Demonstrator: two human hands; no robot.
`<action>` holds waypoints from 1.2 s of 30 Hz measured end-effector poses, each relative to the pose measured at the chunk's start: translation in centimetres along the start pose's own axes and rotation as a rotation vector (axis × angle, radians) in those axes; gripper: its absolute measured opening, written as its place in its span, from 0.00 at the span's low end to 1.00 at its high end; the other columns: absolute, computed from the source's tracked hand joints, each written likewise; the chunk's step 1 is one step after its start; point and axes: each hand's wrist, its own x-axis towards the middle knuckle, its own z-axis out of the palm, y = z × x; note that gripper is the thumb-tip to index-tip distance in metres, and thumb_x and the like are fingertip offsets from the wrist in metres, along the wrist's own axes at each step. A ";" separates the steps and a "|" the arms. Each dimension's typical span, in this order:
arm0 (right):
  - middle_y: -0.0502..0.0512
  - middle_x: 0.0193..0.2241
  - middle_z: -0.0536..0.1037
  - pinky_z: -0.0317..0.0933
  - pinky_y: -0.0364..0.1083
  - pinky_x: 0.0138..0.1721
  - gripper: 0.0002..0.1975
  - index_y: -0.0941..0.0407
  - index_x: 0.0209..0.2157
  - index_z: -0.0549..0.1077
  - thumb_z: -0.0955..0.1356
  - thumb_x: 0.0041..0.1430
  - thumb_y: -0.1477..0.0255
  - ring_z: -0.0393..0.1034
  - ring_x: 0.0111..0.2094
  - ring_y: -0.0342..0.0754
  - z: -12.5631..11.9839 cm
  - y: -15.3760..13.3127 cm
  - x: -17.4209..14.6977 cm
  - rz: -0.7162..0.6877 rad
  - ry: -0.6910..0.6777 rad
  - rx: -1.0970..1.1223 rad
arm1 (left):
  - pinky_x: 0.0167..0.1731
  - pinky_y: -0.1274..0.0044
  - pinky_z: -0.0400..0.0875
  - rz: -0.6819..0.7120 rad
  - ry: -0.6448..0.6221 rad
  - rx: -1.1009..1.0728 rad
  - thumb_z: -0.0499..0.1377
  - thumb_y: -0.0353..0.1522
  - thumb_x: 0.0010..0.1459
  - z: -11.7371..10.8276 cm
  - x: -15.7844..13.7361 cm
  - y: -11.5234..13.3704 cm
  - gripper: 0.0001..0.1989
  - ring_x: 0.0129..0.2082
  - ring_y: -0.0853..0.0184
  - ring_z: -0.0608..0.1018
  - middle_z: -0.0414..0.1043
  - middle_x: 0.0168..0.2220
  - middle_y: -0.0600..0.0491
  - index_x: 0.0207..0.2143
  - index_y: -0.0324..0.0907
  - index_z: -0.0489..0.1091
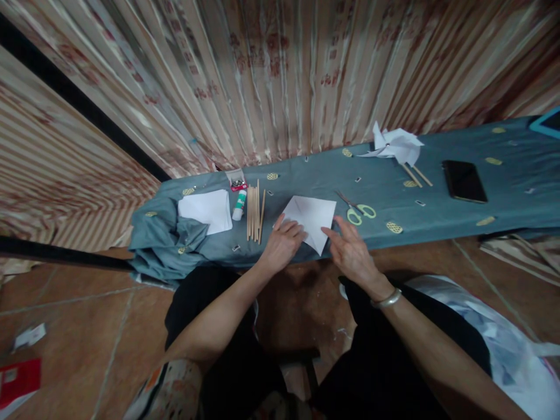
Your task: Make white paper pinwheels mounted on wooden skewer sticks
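A white paper square (312, 213) with visible creases lies on the bench in front of me, one corner pointing towards me. My left hand (285, 242) holds its left side down, fingers bent and close together over the paper. At the right edge is my right hand (350, 251), thumb touching the paper and index finger stretched out apart from it. Just beyond that hand lie scissors (359, 213) with light green handles, blades spread. Left of the paper are several wooden sticks (254, 213) and a green and white glue stick (239, 205).
A stack of white paper (205, 210) and a small red box of metal pieces (237, 181) are at the left. Towards the right lie paper pinwheels (396, 144) on sticks and a black phone (464, 181). A striped curtain (280, 76) hangs behind the cloth-covered bench (376, 181).
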 end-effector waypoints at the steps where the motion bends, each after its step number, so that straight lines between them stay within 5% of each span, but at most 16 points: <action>1: 0.64 0.64 0.63 0.57 0.64 0.60 0.22 0.55 0.53 0.73 0.60 0.61 0.79 0.56 0.65 0.61 -0.2 0.1 0.1 -0.023 0.007 -0.051 | 0.64 0.57 0.57 0.012 0.004 -0.012 0.52 0.29 0.67 0.1 -0.1 0.0 0.12 0.54 0.61 0.74 0.77 0.47 0.49 0.44 0.43 0.75; 3: 0.60 0.68 0.56 0.51 0.67 0.62 0.21 0.53 0.54 0.73 0.60 0.62 0.79 0.44 0.69 0.61 -0.6 0.2 0.2 -0.050 0.018 -0.122 | 0.62 0.58 0.60 0.046 0.011 -0.042 0.51 0.29 0.67 0.4 -0.5 0.2 0.12 0.56 0.61 0.73 0.77 0.48 0.49 0.45 0.43 0.75; 6: 0.59 0.67 0.58 0.47 0.66 0.63 0.17 0.53 0.48 0.76 0.61 0.64 0.76 0.41 0.70 0.60 -1.2 0.8 0.3 -0.092 0.016 -0.146 | 0.59 0.61 0.65 0.086 0.019 -0.089 0.52 0.30 0.67 0.8 -1.4 0.3 0.13 0.57 0.60 0.74 0.77 0.50 0.49 0.46 0.43 0.75; 11: 0.63 0.57 0.73 0.60 0.61 0.59 0.14 0.56 0.41 0.79 0.61 0.65 0.74 0.65 0.60 0.57 -1.1 2.8 0.2 -0.175 -0.099 0.050 | 0.53 0.68 0.73 0.066 0.015 -0.194 0.50 0.31 0.68 0.8 -2.9 0.1 0.14 0.54 0.63 0.77 0.77 0.49 0.46 0.48 0.40 0.73; 14: 0.60 0.49 0.79 0.66 0.57 0.55 0.12 0.54 0.39 0.79 0.63 0.65 0.68 0.73 0.52 0.54 -0.6 3.6 0.4 -0.078 -0.138 0.201 | 0.51 0.71 0.74 -0.028 0.004 -0.281 0.50 0.33 0.69 0.5 -3.0 -0.2 0.14 0.50 0.64 0.79 0.79 0.46 0.47 0.46 0.40 0.74; 24: 0.57 0.40 0.82 0.68 0.52 0.47 0.15 0.55 0.38 0.79 0.66 0.61 0.59 0.76 0.42 0.53 0.4 3.9 1.7 0.188 -0.131 0.420 | 0.38 0.75 0.73 -0.428 0.034 -0.584 0.55 0.34 0.65 0.2 -1.1 -1.2 0.12 0.36 0.63 0.81 0.81 0.37 0.49 0.42 0.39 0.76; 29: 0.52 0.32 0.82 0.66 0.47 0.36 0.14 0.54 0.35 0.79 0.67 0.59 0.59 0.75 0.32 0.50 0.2 3.7 2.4 0.271 -0.121 0.425 | 0.37 0.76 0.72 -0.487 0.052 -0.632 0.56 0.32 0.64 0.6 -0.3 -1.8 0.11 0.35 0.64 0.80 0.80 0.36 0.51 0.43 0.39 0.76; 36: 0.51 0.24 0.80 0.62 0.45 0.27 0.12 0.53 0.29 0.79 0.70 0.52 0.59 0.71 0.24 0.48 0.5 3.6 3.5 0.388 -0.071 0.410 | 0.39 0.72 0.75 -0.527 0.078 -0.515 0.58 0.33 0.62 0.5 0.2 -2.3 0.21 0.36 0.63 0.80 0.79 0.39 0.48 0.57 0.39 0.66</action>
